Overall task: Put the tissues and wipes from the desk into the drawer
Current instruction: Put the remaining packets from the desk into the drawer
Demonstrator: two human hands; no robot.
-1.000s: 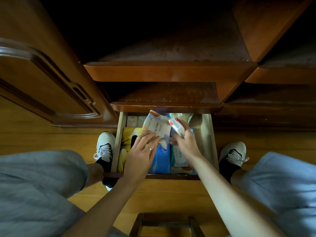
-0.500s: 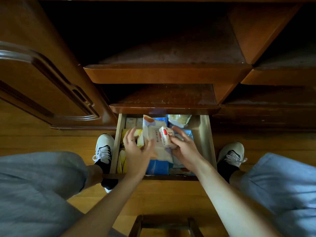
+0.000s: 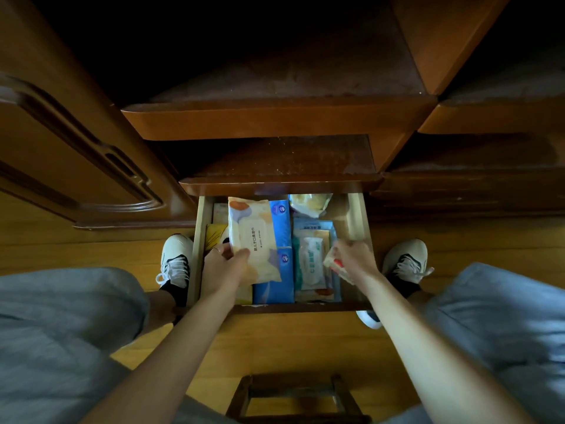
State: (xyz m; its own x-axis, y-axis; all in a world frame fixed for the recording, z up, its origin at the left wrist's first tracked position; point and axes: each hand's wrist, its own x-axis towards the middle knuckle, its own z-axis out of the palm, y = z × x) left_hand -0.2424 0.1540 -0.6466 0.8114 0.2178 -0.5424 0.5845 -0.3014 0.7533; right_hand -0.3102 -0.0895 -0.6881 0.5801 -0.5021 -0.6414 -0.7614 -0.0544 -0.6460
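Your left hand [image 3: 224, 269] grips a pale wipes pack [image 3: 253, 240], thumb on top, fingers [image 3: 218, 250] curled beneath, over the open drawer [image 3: 356, 221]. Your right hand [image 3: 356, 261] pinches a small tissue packet [image 3: 333, 264] at the drawer's right side. Blue tissue packs [image 3: 279, 228] lie between your hands. Wooden floor [image 3: 290, 344] lies below.

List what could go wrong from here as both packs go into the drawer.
1. The drawer already looks crowded. The large wipes pack in the left hand lies over the blue tissue packs and may sit too high, possibly catching under the shelf edge when the drawer closes.
2. The right hand pinches the small red-and-white pack beside the drawer's right wall; the remaining slot looks narrow, so the pack might crumple or wedge.
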